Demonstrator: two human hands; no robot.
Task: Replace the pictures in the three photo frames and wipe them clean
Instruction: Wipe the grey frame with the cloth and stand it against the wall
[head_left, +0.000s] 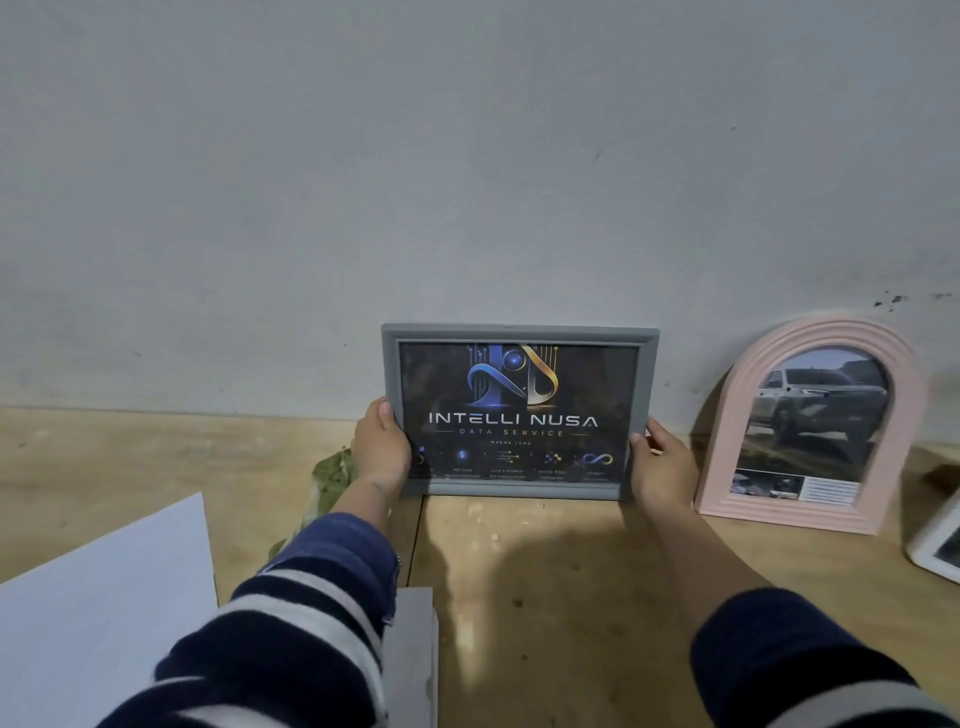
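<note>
A grey rectangular photo frame (519, 333) stands upright on the wooden table against the wall, showing a dark logo picture. My left hand (381, 447) grips its left edge, thumb on the front. My right hand (662, 462) holds its right edge low down. To the right, a pink arched frame (898, 415) with a car picture leans on the wall. A white frame (930, 545) lies at the far right edge, mostly cut off. A green cloth (332, 473) sits crumpled behind my left wrist.
A white sheet of paper (104, 613) lies at the front left of the wooden table (545, 571). A grey flat piece (415, 654) rests near the front, partly under my left sleeve. The grey wall (467, 182) rises directly behind the frames.
</note>
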